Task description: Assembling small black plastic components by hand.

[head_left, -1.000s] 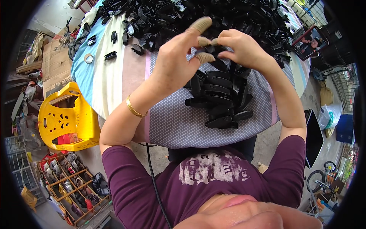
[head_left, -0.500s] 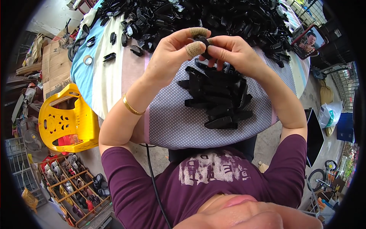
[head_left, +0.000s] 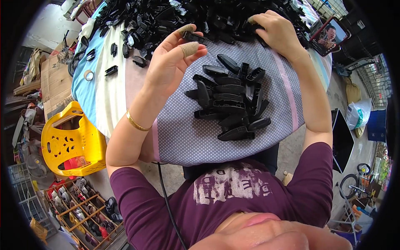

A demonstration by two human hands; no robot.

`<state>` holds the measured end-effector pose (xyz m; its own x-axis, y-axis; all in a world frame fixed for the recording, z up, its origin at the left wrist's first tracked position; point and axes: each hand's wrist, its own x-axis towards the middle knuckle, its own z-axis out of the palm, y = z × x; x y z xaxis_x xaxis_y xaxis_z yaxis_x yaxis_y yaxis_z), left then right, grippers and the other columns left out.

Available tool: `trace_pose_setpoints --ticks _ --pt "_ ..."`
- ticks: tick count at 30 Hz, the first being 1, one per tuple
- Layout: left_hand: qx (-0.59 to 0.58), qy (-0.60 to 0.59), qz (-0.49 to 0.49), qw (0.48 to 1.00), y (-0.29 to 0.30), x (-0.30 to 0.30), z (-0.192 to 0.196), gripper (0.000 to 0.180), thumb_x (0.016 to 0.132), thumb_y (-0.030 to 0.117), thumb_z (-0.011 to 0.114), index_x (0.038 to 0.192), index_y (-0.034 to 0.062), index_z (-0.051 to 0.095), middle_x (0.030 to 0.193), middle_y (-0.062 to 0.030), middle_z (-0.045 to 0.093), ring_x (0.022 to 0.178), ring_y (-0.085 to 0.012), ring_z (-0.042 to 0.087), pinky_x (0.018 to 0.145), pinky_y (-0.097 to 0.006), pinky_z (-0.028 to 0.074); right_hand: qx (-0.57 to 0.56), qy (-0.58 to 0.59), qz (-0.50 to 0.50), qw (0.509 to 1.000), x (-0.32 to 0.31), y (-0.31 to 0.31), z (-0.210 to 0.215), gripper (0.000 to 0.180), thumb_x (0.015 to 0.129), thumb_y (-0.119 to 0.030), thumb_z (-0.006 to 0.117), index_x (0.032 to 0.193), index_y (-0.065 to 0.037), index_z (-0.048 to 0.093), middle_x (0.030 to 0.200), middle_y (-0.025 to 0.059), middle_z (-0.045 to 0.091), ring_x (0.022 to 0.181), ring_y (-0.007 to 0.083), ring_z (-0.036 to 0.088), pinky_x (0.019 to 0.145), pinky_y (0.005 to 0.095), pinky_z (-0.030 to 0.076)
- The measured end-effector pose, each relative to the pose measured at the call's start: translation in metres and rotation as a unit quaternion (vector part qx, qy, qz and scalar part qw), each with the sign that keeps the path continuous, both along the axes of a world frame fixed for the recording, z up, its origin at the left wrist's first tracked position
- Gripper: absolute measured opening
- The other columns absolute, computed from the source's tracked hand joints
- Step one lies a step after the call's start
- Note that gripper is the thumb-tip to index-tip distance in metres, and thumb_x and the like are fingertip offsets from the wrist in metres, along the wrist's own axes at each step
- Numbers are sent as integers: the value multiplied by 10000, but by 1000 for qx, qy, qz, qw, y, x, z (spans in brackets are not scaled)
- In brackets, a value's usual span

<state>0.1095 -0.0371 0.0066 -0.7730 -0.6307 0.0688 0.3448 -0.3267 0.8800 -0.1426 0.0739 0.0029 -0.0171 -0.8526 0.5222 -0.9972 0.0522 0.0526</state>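
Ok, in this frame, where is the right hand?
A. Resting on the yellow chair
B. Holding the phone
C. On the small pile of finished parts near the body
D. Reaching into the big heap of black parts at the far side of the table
D: the right hand lies on the heap at the table's far side, while the left hand pinches one black part in its fingers.
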Motion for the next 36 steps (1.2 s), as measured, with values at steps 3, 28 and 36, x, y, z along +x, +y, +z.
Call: trace_pose_setpoints --ticks 3,28,36 --pt "-9 -2 -24 1000 -1 2 0 289 852 65 585 1131 7 537 934 -80 608 798 -152 595 739 -278 510 -39 -42 62 996 2 -1 7 194 729 -101 672 916 -54 651 877 89 641 817 233 616 743 307 501" --pt "-119 -66 3 991 12 -2 -17 287 828 39 606 1106 -29 588 954 -86 647 837 -120 610 786 -232 498 -159 -127 196 959 98 -4 7 192 753 4 629 945 5 641 826 109 613 686 232 612 602 260 511" --pt "-78 4 -13 997 14 -4 -15 288 886 100 554 1143 -30 554 1007 -93 626 857 -143 613 810 -264 512 -159 -110 194 962 107 -1 4 268 736 -46 661 1001 -24 628 931 78 606 783 209 620 640 265 515"
